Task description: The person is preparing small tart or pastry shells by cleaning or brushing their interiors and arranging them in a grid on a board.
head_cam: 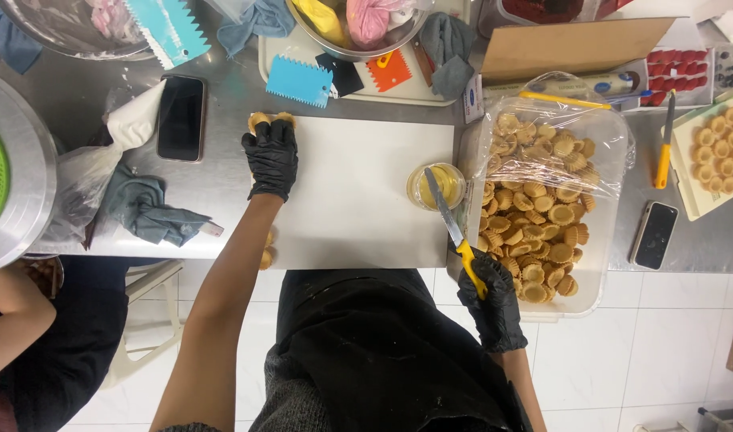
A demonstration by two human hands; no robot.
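Left hand (271, 158), gloved, is extended forward with fingers curled; right hand (491, 305), gloved, is clenched near the torso.

A steel worktop (222, 184) stands above a white tiled floor (622, 360); a white stool (146, 316) sits under the worktop.

A worker in a black apron over a grey knitted top, forearms bare, with black disposable gloves on the left hand (271, 158) and right hand (493, 308).
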